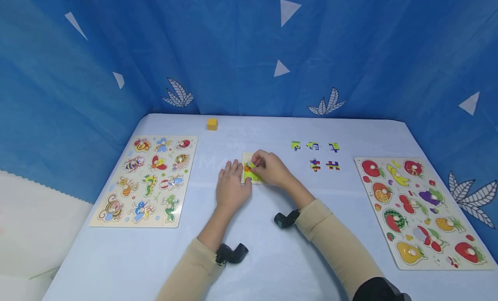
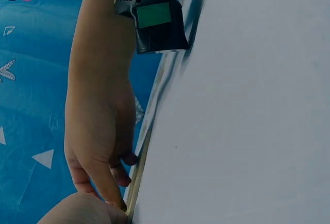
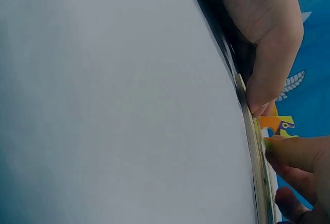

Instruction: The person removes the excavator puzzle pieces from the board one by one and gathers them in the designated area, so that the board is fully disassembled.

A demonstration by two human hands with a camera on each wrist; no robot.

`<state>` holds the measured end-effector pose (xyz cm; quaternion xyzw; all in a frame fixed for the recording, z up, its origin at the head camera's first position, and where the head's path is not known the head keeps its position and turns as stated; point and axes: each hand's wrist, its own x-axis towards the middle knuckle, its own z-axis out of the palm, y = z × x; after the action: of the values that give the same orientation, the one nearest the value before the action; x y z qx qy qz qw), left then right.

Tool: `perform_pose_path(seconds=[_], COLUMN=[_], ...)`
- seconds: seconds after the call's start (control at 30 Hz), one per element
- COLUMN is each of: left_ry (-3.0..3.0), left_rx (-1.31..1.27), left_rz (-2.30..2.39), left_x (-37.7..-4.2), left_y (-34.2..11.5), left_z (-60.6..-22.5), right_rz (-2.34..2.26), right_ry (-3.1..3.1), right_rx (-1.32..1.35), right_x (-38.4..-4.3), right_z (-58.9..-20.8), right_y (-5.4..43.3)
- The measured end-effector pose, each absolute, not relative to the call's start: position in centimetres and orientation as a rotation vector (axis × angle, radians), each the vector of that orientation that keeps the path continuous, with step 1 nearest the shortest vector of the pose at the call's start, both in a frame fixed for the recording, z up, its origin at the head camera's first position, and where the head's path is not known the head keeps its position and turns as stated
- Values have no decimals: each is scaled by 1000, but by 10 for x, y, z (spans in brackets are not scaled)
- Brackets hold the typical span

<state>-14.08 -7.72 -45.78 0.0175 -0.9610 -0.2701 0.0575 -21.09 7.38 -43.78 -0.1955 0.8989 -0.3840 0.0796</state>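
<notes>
"Any way past the small board [image 1: 247, 155]?"
"Behind it, between the cube [image 1: 212, 124] and the loose pieces [image 1: 315, 164]."
"What blocks it?"
"Left hand [image 1: 232, 186] at its left edge, right hand [image 1: 272, 169] over its right side."

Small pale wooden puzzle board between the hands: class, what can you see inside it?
Part of a yellow-green picture with some orange shows inside the board. The person's bare right hand covers its upper right, so what lies there cannot be seen.
</notes>
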Motion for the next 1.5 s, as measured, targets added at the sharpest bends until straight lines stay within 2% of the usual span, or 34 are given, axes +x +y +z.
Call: perform_pose_path(seconds=[0.3,0.93,1.5], left_ry=[-2920,-2930,-2935], left_rx=[61,108,98], left_rz=[-820,-850,-847], left_x=[-141,-139,-140], left_y=[-76,-76,-75], left_z=[-459,-458,-458], right_rz=[-1302,-1131,-943], right_ry=[2652,2768,2854], right_rx=[-448,-220,-142], right_x=[-211,-213,-212], right_z=[-432,-428,-426], right_y=[91,165,182])
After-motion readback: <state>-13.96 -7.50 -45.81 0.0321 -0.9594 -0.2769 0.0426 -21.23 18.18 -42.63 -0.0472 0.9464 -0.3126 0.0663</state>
